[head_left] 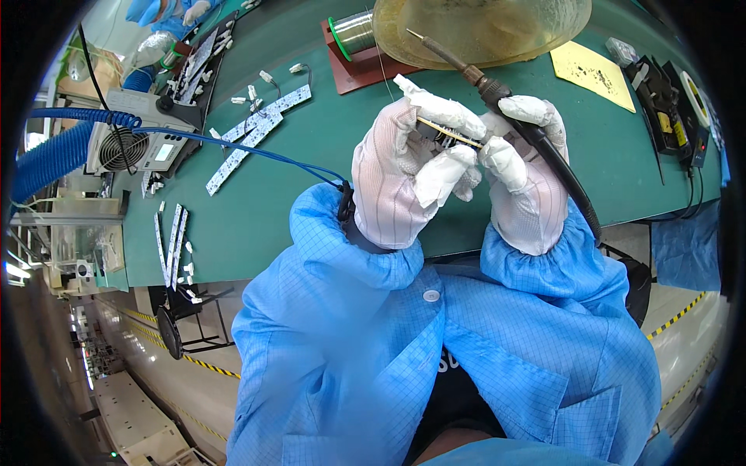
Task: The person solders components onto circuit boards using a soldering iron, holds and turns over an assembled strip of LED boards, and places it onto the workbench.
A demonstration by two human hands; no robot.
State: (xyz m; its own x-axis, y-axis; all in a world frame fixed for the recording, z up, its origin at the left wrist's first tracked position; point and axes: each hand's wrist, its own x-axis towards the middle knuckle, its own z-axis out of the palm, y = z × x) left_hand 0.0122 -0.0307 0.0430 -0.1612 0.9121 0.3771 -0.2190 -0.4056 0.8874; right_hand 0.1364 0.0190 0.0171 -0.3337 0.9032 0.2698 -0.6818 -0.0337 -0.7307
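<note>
My left hand [392, 167], in a white striped glove with wrapped fingertips, pinches a small circuit board [449, 133] edge-on, with dark parts along its side. My right hand [535, 190], gloved the same way, has a soldering iron [556, 159] lying between thumb and fingers. The iron's bare tip points up and to the left, away from the board. Fingertips of the right hand meet the board's right end. Gloves hide most of the board's faces. A blue cord with a black band circles my left wrist.
Behind my hands stand a solder spool [353, 33] on a red stand and a cloudy plastic cover [482, 31]. Strips with wired connectors [260, 124] lie left, more strips [171, 245] nearer. A yellow sponge sheet [592, 75] and black iron holder [660, 109] sit right. A co-worker's hand [196, 12] shows far left.
</note>
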